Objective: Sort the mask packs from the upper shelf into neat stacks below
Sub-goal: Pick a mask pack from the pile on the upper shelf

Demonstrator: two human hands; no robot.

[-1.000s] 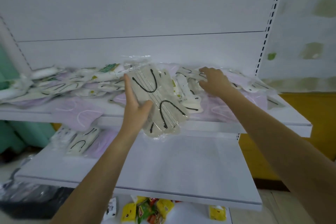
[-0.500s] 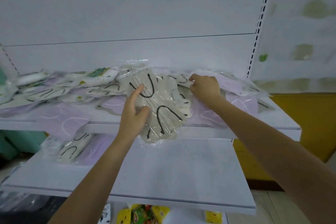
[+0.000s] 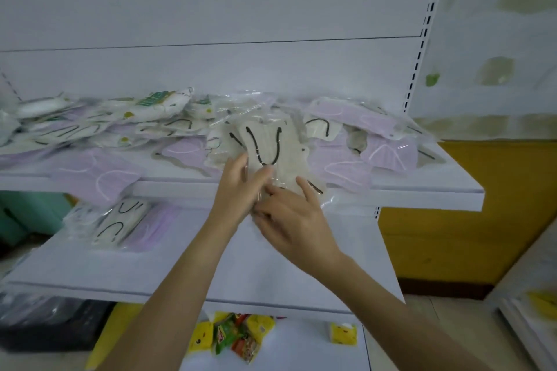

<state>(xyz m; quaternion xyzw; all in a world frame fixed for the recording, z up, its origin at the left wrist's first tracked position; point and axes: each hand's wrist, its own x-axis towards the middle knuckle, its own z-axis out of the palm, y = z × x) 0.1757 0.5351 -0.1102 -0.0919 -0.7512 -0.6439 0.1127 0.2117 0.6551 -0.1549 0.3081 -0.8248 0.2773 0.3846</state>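
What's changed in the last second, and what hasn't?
The right hand left the loose heap of mask packs on the white upper shelf and came down-left onto the clear-wrapped beige mask pack with black ear loops. The left hand still grips that pack. The small stack of packs below is unchanged.

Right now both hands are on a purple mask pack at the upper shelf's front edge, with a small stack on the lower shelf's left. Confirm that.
The head view shows the mask pack under the left hand and right hand is cream with black ear loops, not purple. The rest holds: upper shelf edge, small stack on the lower shelf left.
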